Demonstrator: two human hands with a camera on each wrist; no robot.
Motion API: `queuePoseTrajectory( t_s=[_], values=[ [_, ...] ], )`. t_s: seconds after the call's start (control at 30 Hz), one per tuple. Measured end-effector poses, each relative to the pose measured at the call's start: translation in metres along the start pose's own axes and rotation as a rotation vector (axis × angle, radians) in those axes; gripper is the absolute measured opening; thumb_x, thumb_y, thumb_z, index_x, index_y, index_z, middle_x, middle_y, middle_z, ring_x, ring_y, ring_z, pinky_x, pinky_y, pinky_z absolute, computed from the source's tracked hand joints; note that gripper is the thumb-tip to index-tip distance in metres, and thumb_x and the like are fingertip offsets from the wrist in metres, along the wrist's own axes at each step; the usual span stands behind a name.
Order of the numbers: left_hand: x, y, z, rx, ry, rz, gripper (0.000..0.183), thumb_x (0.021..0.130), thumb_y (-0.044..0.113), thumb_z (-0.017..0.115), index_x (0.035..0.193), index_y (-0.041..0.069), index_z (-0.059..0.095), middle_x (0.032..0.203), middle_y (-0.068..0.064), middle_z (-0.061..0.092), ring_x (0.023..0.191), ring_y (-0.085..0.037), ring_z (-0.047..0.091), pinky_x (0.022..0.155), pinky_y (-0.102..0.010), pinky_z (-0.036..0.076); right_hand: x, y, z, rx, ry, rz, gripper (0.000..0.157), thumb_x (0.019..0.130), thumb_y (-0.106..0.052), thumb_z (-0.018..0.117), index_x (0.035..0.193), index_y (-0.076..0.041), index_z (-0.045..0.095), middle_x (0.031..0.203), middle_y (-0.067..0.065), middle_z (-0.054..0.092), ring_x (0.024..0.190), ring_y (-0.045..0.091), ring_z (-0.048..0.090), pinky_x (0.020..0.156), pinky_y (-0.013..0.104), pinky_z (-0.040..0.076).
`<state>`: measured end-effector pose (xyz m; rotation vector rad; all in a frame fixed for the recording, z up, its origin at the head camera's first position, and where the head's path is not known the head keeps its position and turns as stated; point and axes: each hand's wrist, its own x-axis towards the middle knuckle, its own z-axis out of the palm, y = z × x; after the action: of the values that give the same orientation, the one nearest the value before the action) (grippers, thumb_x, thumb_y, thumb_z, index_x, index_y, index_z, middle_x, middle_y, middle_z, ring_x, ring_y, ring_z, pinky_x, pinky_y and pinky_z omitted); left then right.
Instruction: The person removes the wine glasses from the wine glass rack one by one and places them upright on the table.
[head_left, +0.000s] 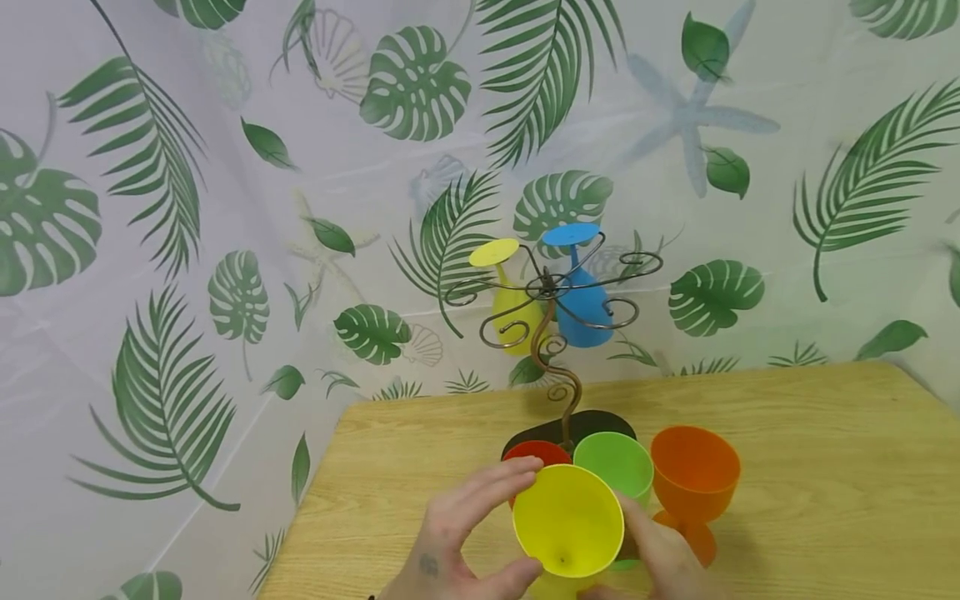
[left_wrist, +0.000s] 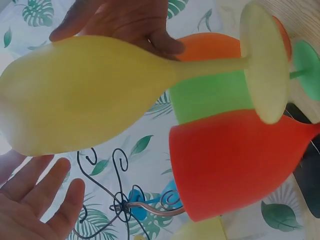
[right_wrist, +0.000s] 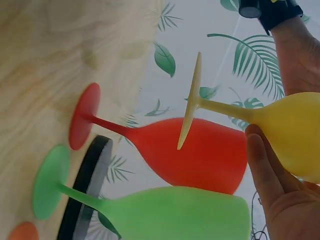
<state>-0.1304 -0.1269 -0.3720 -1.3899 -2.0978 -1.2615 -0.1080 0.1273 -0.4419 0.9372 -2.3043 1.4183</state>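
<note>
A yellow plastic goblet (head_left: 568, 521) is upright between my two hands at the front, its bowl mouth facing up. My left hand (head_left: 453, 533) grips the bowl's left side, thumb in front and index fingertip at the rim; in the left wrist view its other fingers (left_wrist: 37, 200) are spread beside the bowl. From the other side, my right hand (head_left: 663, 550) holds the goblet, its fingers (right_wrist: 265, 165) under the bowl by the stem. Behind it stand a red goblet (right_wrist: 195, 152), a light green goblet (head_left: 613, 462) and an orange goblet (head_left: 697, 471).
A curled metal goblet rack (head_left: 573, 383) on a black base (head_left: 517, 437) stands farther back on the wooden table (head_left: 817, 467). From its arms hang another yellow goblet (head_left: 513, 317) and a blue goblet (head_left: 585, 308), both upside down. A leaf-patterned sheet (head_left: 300, 200) covers the wall behind.
</note>
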Motion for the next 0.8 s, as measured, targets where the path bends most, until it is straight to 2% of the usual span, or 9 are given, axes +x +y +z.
queuePoseTrajectory(
  t_s=[0.13,0.17,0.23,0.33,0.4,0.47,0.5,0.63,0.8],
  values=[
    [-0.002,-0.001,0.001,0.088,-0.054,-0.069,0.069,0.087,0.025,0.083,0.147,0.013,0.052,0.147,-0.004,0.058,0.133,-0.023,0.057,0.104,-0.044,0.053,-0.006,0.010,0.010,-0.149,0.084,-0.018,0.085,0.074,-0.028,0.093,0.143,-0.009,0.047,0.119,0.001,0.071,0.102,0.003,0.066,0.085,0.024,0.057],
    [-0.002,-0.001,0.001,0.117,-0.072,-0.088,0.071,0.086,0.029,0.084,0.148,0.015,0.051,0.148,-0.002,0.057,0.134,-0.022,0.056,0.105,-0.045,0.053,-0.008,0.012,0.012,-0.148,0.082,-0.007,0.086,0.073,-0.028,0.093,0.143,-0.008,0.047,0.119,0.002,0.071,0.102,0.002,0.066,0.085,0.025,0.057],
    [-0.003,0.000,0.002,0.161,-0.110,-0.139,0.074,0.085,0.036,0.084,0.149,0.020,0.050,0.149,0.001,0.056,0.136,-0.019,0.054,0.106,-0.047,0.051,-0.009,0.016,0.015,-0.086,0.034,0.049,0.085,0.076,-0.029,0.091,0.144,-0.007,0.044,0.120,0.007,0.072,0.100,0.001,0.067,0.084,0.026,0.058],
    [-0.002,-0.001,0.005,0.201,-0.178,-0.222,0.076,0.085,0.049,0.081,0.150,0.026,0.049,0.152,0.005,0.052,0.137,-0.015,0.051,0.107,-0.049,0.050,-0.011,0.022,0.017,0.041,-0.079,0.200,0.086,0.082,-0.031,0.087,0.147,-0.004,0.038,0.125,0.015,0.069,0.096,0.001,0.068,0.085,0.025,0.056],
    [-0.002,-0.001,0.008,0.209,-0.221,-0.280,0.076,0.085,0.055,0.078,0.150,0.029,0.048,0.154,0.007,0.049,0.138,-0.012,0.049,0.107,-0.049,0.050,-0.012,0.026,0.018,0.062,-0.129,0.277,0.088,0.083,-0.031,0.086,0.149,0.000,0.036,0.127,0.019,0.068,0.095,0.002,0.069,0.087,0.025,0.053],
    [-0.001,-0.004,0.010,0.240,-0.252,-0.288,0.076,0.086,0.058,0.076,0.150,0.029,0.048,0.154,0.007,0.050,0.137,-0.012,0.050,0.106,-0.048,0.051,-0.011,0.029,0.019,0.124,-0.172,0.376,0.091,0.083,-0.031,0.086,0.150,0.001,0.033,0.130,0.021,0.066,0.095,0.002,0.070,0.088,0.023,0.050],
    [-0.001,-0.006,0.011,0.247,-0.260,-0.290,0.076,0.086,0.058,0.076,0.150,0.028,0.049,0.153,0.007,0.050,0.136,-0.011,0.050,0.106,-0.047,0.051,-0.011,0.031,0.020,0.145,-0.180,0.392,0.092,0.083,-0.030,0.086,0.150,0.003,0.032,0.128,0.022,0.066,0.094,0.003,0.071,0.087,0.023,0.051],
    [-0.004,-0.013,0.013,0.298,-0.281,-0.274,0.075,0.087,0.057,0.074,0.150,0.024,0.049,0.151,0.003,0.053,0.132,-0.014,0.053,0.103,-0.046,0.053,-0.011,0.035,0.024,0.230,-0.177,0.416,0.094,0.083,-0.028,0.086,0.150,0.007,0.031,0.131,0.031,0.062,0.092,0.006,0.073,0.084,0.024,0.056],
    [-0.007,-0.017,0.014,0.343,-0.336,-0.346,0.083,0.087,0.066,0.068,0.154,0.023,0.045,0.154,0.003,0.050,0.130,-0.018,0.055,0.102,-0.049,0.053,-0.012,0.039,0.030,0.237,-0.156,0.337,0.090,0.085,-0.027,0.084,0.147,0.010,0.031,0.136,0.040,0.054,0.093,0.008,0.074,0.082,0.028,0.060]
  ],
)
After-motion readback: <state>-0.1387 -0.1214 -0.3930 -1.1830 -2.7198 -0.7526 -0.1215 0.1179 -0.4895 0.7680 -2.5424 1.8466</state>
